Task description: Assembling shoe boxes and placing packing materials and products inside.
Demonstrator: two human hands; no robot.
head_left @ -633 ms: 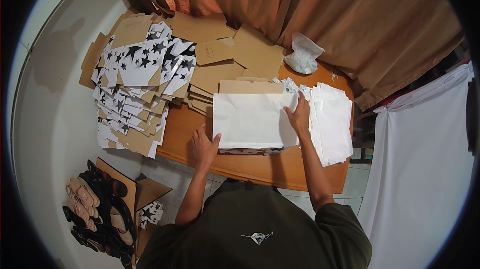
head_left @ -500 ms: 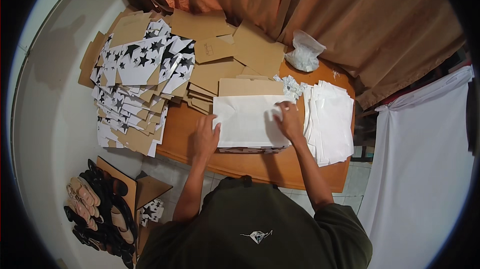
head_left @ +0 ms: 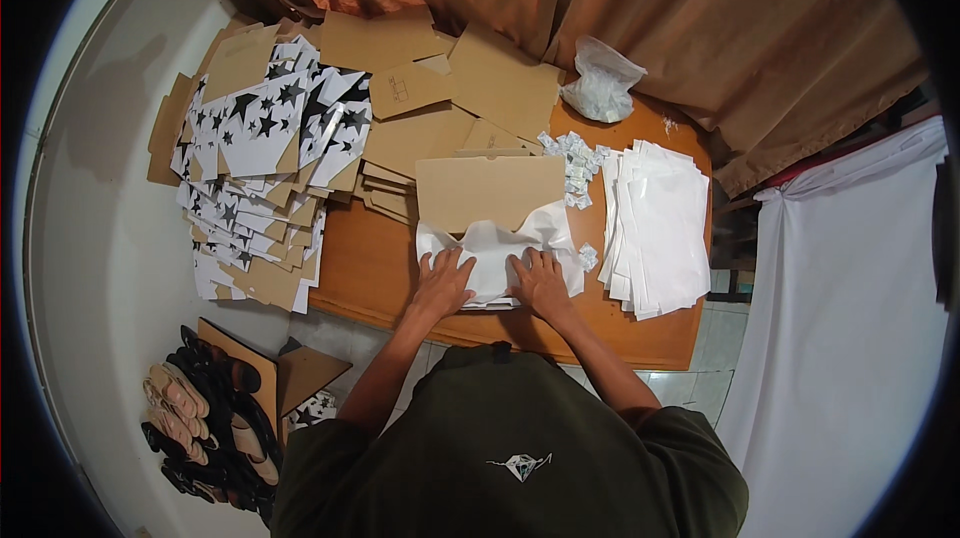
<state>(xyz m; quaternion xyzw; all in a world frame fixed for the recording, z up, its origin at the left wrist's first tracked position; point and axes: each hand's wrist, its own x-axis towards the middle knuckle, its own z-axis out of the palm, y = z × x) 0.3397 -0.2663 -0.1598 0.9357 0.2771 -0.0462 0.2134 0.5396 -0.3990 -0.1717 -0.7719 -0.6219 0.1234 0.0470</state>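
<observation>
In front of me on the table stands a cardboard box, its plain brown lid [head_left: 490, 194] raised on the far side. A sheet of white paper [head_left: 492, 246] lies over the box opening, sagging in the middle and rumpled along its far edge. My left hand [head_left: 443, 285] presses on the left part of the paper with fingers spread. On the right part, my right hand [head_left: 540, 283] pushes down in the same way, fingers apart. Neither hand grips anything. The paper covers the box's inside.
Piled at the left are flat star-printed cardboard pieces [head_left: 250, 148], with plain brown cardboard [head_left: 400, 143] behind. Right of the box lie small pale packets [head_left: 578, 166], a clear plastic bag [head_left: 603, 81] and a stack of white paper [head_left: 665, 228]. Sandals [head_left: 180, 403] sit at lower left.
The paper lay flat over the box; now its middle is pushed down and its far edge crumpled, showing more of the lid. Both hands have moved inward onto it, the right one also nearer me.
</observation>
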